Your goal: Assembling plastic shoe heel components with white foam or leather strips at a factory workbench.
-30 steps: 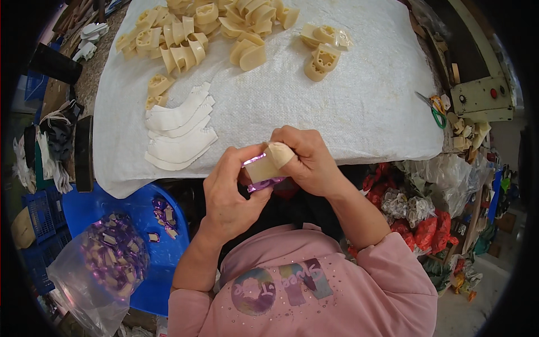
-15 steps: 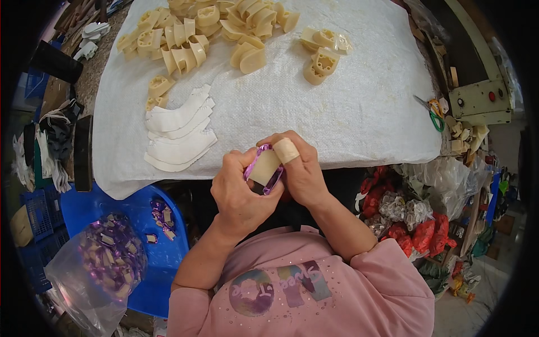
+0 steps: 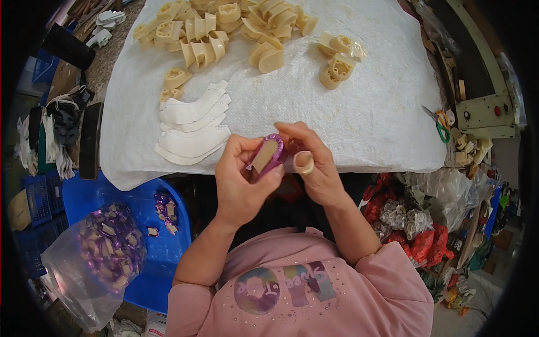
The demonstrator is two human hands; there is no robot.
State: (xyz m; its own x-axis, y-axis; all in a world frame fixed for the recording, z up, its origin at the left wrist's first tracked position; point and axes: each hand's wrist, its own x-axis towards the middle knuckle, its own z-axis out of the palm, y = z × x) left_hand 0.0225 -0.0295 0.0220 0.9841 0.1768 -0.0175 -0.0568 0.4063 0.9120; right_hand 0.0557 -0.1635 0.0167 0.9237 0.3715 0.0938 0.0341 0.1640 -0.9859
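Since size sets the order, we start with the white woven sheet covering the work surface. Next down, left side: blue tub, with a clear plastic bag partly in it and spilling over its left side, loaded with small purple-and-tan pieces; a few more lie loose in the tub. On the sheet's far part we have a pile of beige molded parts, then white curved strips overlapping in a stack, left of our hands. Left hand: thumb and fingers gripping a purple-rimmed piece. Right hand: just beside it, thumb and forefinger spread apart; we can't tell whether its hidden fingers touch the piece. Up and right, a small beige group sits apart from the pile. Green-handled scissors lie near the sheet's right edge. Held piece: tilted, tan face up, over the sheet's near edge. Smallest: tan cover on our right thumb.
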